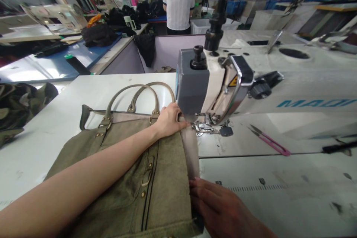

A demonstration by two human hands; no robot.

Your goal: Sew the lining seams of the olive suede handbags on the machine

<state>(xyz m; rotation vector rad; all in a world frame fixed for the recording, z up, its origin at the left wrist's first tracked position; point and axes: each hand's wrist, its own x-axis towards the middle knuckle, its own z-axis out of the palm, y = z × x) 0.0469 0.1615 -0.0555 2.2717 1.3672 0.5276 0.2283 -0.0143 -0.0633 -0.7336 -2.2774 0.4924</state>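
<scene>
An olive-green canvas handbag (170, 167) with two handles and brass fittings lies flat on the white sewing table. My left hand (169, 119) presses on its top edge beside the sewing machine's presser foot (205, 129), fingers closed on the fabric there. Along the bag's right side, a pale lining strip (192, 148) runs down from the foot. Lower on that side edge, my right hand (220, 204) grips the bag, its fingertips partly hidden by the fabric. The sewing machine head (195, 85) stands just right of the bag's top corner.
Pink-handled thread snips (269, 140) lie right of the needle area. A ruler scale (256, 187) marks the table's front. Camouflage cloth (25, 108) sits at the left edge. Behind are a blue-topped table (55, 61), a thread cone (76, 64) and a person in a white shirt (178, 2).
</scene>
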